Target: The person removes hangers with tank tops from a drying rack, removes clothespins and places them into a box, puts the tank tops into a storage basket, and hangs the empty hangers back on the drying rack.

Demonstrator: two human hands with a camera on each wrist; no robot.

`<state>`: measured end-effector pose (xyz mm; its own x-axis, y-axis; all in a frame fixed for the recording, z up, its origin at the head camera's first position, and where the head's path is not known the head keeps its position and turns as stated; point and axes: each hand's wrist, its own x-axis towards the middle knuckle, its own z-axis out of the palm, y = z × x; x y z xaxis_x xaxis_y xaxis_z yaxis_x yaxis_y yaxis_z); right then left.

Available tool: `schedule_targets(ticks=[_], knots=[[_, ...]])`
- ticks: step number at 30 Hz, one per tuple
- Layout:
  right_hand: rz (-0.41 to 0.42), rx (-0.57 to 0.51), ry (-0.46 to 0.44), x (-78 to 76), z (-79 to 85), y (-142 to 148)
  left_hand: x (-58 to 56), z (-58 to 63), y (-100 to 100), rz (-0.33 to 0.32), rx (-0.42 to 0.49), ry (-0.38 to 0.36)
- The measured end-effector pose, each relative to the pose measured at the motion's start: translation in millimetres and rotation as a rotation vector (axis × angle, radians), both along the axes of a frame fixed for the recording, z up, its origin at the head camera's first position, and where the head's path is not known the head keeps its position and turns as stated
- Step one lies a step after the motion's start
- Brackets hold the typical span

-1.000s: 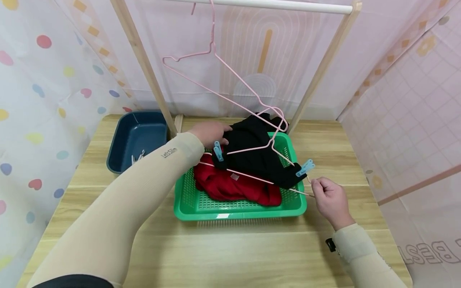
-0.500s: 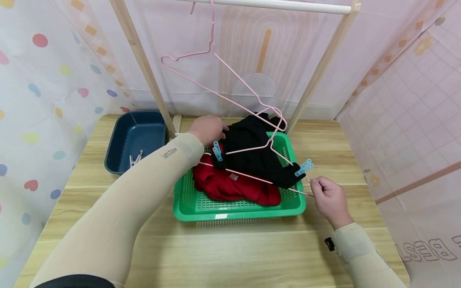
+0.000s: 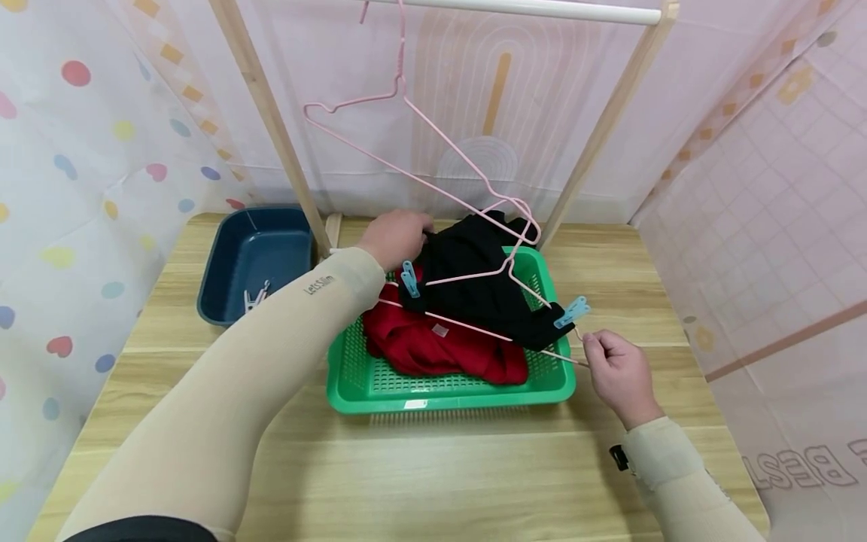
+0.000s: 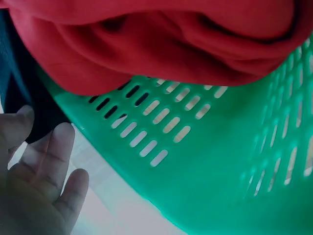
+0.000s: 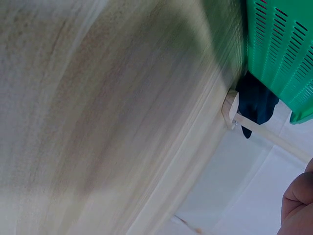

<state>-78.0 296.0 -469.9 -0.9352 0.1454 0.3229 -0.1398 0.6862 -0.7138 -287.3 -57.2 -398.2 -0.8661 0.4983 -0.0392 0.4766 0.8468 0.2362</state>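
Observation:
My left hand [image 3: 396, 239] pinches the left edge of a black garment [image 3: 467, 248] at the basket's back left. In the left wrist view, thumb and fingers [image 4: 62, 139] meet the dark cloth beside the basket rim. Two blue clothespins, one at the left [image 3: 409, 279] and one at the right [image 3: 573, 312], clip the garment to a pink hanger [image 3: 467, 278]. My right hand [image 3: 623, 376] grips the hanger's right end; only a bit of that hand shows in the right wrist view. A red garment [image 3: 440, 354] lies beneath in a green basket [image 3: 474, 401].
A second pink hanger [image 3: 433, 184] hangs from the white rod [image 3: 542, 7] of a wooden rack [image 3: 267, 113], its lower corner overlapping the held hanger's hook. A dark blue tub [image 3: 264, 252] with clothespins [image 3: 256, 296] stands at the left on the wooden table [image 3: 433, 474].
My left hand has shifted slightly back and its fingers have drawn together on the black garment's edge. The right hand and hanger have hardly moved.

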Motion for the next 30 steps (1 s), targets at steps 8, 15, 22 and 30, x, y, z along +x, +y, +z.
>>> schedule_targets(ticks=[8, 15, 22, 30], knots=[[0.01, -0.001, 0.01, -3.5, -0.9, 1, 1.3, 9.5, -1, 0.018, 0.141, -0.067], [0.011, -0.002, 0.025, -5.0, -1.4, 1, 1.1, 18.8, -6, 0.019, 0.275, -0.094], [-0.001, -0.03, 0.05, -5.7, -0.9, 2, 10.7, 36.5, -6, 0.016, 0.406, -0.11], [0.001, -0.065, 0.077, -5.2, 1.3, 2, 24.3, 44.9, -11, 0.006, 0.524, -0.155]])
